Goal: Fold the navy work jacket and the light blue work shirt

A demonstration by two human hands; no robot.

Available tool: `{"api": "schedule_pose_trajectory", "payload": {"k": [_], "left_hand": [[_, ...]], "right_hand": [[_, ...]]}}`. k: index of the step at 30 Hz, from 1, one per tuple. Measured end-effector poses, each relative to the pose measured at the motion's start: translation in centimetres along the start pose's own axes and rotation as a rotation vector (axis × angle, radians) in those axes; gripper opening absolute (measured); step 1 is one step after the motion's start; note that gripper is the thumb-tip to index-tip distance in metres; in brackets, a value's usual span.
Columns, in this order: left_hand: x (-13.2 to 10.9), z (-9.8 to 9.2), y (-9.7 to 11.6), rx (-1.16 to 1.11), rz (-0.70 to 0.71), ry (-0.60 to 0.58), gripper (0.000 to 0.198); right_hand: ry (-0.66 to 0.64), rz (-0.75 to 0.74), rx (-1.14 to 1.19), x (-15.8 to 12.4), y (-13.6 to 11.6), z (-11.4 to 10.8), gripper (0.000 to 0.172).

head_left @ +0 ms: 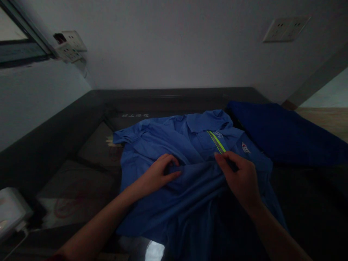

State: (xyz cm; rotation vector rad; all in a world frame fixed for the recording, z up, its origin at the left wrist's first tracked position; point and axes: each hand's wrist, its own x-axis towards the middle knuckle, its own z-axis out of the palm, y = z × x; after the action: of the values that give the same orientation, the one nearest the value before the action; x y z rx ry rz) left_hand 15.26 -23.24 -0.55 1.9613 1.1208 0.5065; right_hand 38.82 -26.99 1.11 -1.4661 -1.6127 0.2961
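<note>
A blue work shirt (160, 145) with a collar, a yellow-green reflective strip (216, 142) and a small badge lies spread on a dark surface. My left hand (160, 173) rests at the middle of the shirt, its thumb and fingers curved with a gap between them over a fold. To the right, my right hand (240, 174) pinches the shirt's cloth between thumb and forefinger, just below the reflective strip. The lower part of the shirt hangs in folds toward me.
Darker blue cloth (285, 134) lies at the right. A white device with a cable (13, 212) sits at the lower left. The dark surface (168, 103) meets a wall that has sockets (286, 29) at both sides.
</note>
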Motion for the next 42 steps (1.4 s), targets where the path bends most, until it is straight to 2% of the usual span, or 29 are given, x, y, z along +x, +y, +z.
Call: {"api": "schedule_pose_trajectory", "payload": {"k": [5,9,13,15,19,22,27,31,33,35,37,42], "left_hand": [[-0.2,0.2,0.0,-0.089,-0.085,-0.046,0.015],[-0.1,0.0,-0.3,-0.085,-0.09,0.004,0.017],[0.0,-0.1,-0.1,-0.035,-0.091,0.055,0.015],[-0.1,0.1,0.2,-0.024,-0.055,0.071,0.012],[-0.6,1.1,0.9,-0.002,0.023,0.101,0.01],[-1.0,1.8,1.4,-0.031,0.085,0.124,0.009],[-1.5,2.3,1.8,-0.105,0.111,0.17,0.01],[-1.5,2.8,1.4,-0.197,0.094,0.283,0.014],[-1.5,3.0,1.2,-0.206,0.111,0.287,0.012],[-1.5,2.9,1.2,-0.163,0.152,0.244,0.006],[-1.4,2.8,1.4,-0.1,0.196,0.215,0.009],[-1.2,2.3,1.9,-0.008,0.208,0.23,0.008]], "right_hand": [[0.047,-0.029,-0.08,0.3,0.2,-0.2,0.035],[0.055,-0.051,-0.198,0.3,0.9,-0.1,0.036],[0.031,-0.039,-0.417,0.5,2.1,-0.2,0.036],[-0.002,-0.097,-0.495,0.6,2.1,-0.1,0.03],[-0.049,-0.337,-0.355,-0.3,0.3,0.4,0.025],[-0.197,-0.401,-0.168,-1.3,-1.5,1.1,0.019],[-0.386,-0.188,-0.072,-2.0,-2.0,2.0,0.01],[-0.499,-0.036,0.036,-1.9,-1.4,2.0,0.01],[-0.518,0.018,0.089,-1.9,-1.4,2.0,0.011],[-0.516,0.051,0.13,-1.8,-1.4,2.0,0.01],[-0.508,0.074,0.16,-1.6,-1.4,2.1,0.008],[-0.487,0.103,0.207,-1.5,-1.4,2.2,0.005]]}}
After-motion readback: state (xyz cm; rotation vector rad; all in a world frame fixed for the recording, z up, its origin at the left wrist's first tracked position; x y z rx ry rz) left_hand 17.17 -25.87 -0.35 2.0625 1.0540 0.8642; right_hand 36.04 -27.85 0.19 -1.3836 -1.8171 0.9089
